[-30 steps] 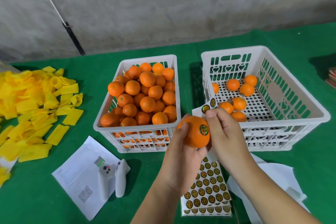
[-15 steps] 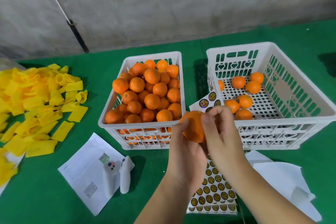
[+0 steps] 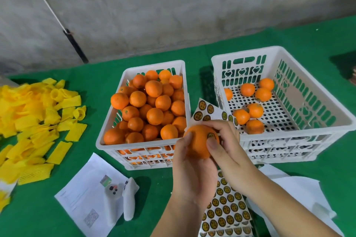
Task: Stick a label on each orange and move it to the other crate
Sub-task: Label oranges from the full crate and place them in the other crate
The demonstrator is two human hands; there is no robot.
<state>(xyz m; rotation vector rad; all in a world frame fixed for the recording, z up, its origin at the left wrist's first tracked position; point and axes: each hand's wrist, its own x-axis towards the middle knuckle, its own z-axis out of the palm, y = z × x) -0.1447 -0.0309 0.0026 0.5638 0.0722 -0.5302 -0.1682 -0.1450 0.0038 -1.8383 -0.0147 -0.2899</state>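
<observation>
The left hand [image 3: 192, 167] cups the orange [image 3: 199, 143] from below, fingers curled round it, in front of the two crates; the right hand [image 3: 225, 146] grips its top, thumb hiding part of the label [image 3: 211, 136]; the sticker sheet [image 3: 225, 209] lies mostly hidden beneath both arms, cut off below.
</observation>
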